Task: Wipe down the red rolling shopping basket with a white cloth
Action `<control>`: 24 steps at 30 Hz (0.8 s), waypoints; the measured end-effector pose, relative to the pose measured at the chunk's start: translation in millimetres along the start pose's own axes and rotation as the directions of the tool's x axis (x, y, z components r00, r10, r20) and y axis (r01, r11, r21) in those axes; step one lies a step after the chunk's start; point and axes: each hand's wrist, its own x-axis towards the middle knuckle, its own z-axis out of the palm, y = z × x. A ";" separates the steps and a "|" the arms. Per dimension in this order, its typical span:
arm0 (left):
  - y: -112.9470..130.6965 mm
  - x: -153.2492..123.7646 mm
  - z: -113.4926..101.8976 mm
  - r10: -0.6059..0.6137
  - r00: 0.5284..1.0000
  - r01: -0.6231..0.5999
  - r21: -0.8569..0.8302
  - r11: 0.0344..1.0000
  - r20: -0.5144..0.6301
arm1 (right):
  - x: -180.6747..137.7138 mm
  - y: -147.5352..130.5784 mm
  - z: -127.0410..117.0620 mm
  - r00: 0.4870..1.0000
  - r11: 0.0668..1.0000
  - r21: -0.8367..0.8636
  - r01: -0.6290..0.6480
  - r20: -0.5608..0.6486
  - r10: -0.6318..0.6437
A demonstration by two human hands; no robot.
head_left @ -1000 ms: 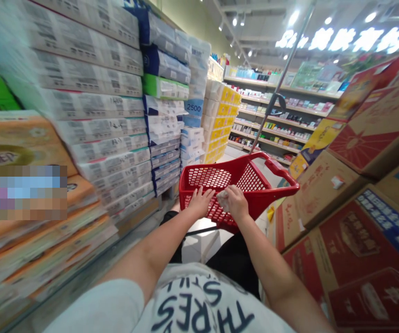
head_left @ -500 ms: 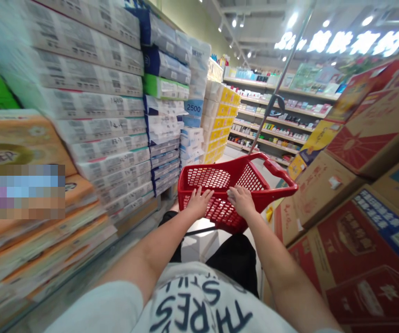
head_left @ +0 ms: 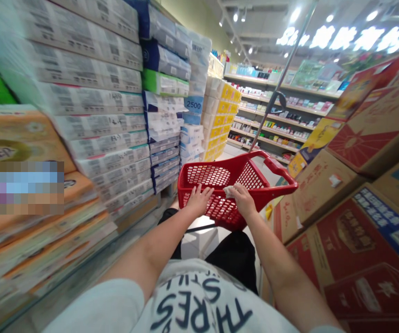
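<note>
A red plastic shopping basket cart (head_left: 237, 172) with mesh walls stands before my legs, its handle pointing right. My left hand (head_left: 198, 202) lies over the near rim with fingers outstretched and apart. To the right of it, my right hand (head_left: 244, 200) is closed on a small whitish crumpled wipe (head_left: 229, 191) at the same rim. The wipe's exact material is hard to make out. No goods show inside the visible part of the basket.
Tall stacks of wrapped paper packs (head_left: 112, 99) and orange tissue packs (head_left: 29, 134) line the left. Cardboard cartons (head_left: 345, 231) crowd the right. Behind the cart, a slanting metal pole (head_left: 265, 113) rises before stocked shelves (head_left: 289, 104).
My right hand has shifted slightly along the near rim, and more of the whitish wipe shows beyond its fingers. The left hand stays in nearly the same place.
</note>
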 end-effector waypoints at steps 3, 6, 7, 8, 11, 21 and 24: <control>0.6 0.0 0.1 -0.004 1.000 0.004 0.002 1.000 0.005 | -6.2 -6.1 6.7 1.000 0.994 -0.111 0.003 -0.014 -0.005; 1.3 -0.4 -0.9 -0.007 1.000 0.007 0.002 1.000 0.014 | -8.2 -11.2 10.2 1.000 0.981 -0.192 -0.010 0.018 0.014; 1.5 -0.6 -1.2 -0.008 1.000 0.008 0.002 1.000 0.016 | -7.6 -12.3 10.0 0.999 0.977 -0.213 -0.019 0.033 0.027; 1.6 -0.7 -1.5 -0.009 1.000 0.009 0.002 1.000 0.018 | -6.4 -12.7 9.1 0.998 0.973 -0.228 -0.025 0.050 0.038; 1.3 -0.7 -1.6 -0.006 1.000 0.006 0.002 1.000 0.022 | 1.1 -10.7 2.2 0.993 0.977 -0.213 -0.004 0.115 0.029; 0.5 0.5 1.3 -0.008 1.000 0.008 -0.001 1.000 0.018 | -1.3 -19.1 -2.4 0.996 0.985 -0.165 0.044 0.083 -0.031; 0.9 -0.1 0.6 -0.007 1.000 0.007 0.002 1.000 0.014 | -25.1 -26.1 16.9 0.990 0.988 -0.151 0.032 0.143 -0.010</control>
